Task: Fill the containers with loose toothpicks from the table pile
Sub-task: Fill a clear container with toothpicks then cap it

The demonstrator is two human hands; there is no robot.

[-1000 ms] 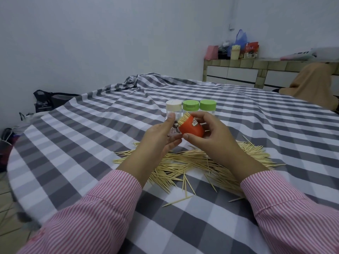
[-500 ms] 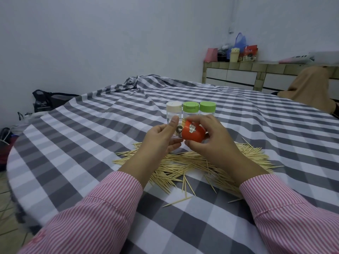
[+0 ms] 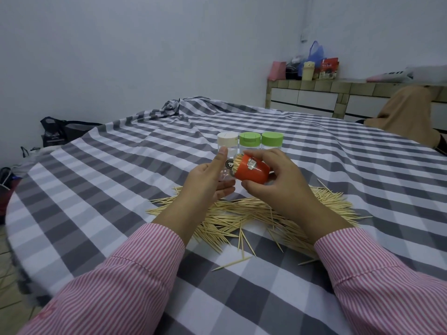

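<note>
My right hand (image 3: pixel 271 184) grips an orange container (image 3: pixel 252 169) lying on its side, a bundle of toothpicks (image 3: pixel 238 160) sticking out of its left end. My left hand (image 3: pixel 208 182) holds a small clear container (image 3: pixel 226 171) against that end, thumb up along its side and fingers curled beneath. Both are held above the loose toothpick pile (image 3: pixel 254 213) on the checked tablecloth. Behind them three clear containers stand in a row: one with a white lid (image 3: pixel 227 139) and two with green lids (image 3: pixel 249 139) (image 3: pixel 272 139).
The round table (image 3: pixel 121 189) under the grey-and-white cloth drops off at the left and near edges. Stray toothpicks (image 3: pixel 228 263) lie nearer me. Dark bags (image 3: pixel 58 131) sit on the floor at left. A tiled counter (image 3: pixel 338 97) and a person in tan cloth (image 3: pixel 406 112) are at back right.
My right hand has turned the orange container so its toothpick end points left at the clear container again. Both hands stayed above the pile.
</note>
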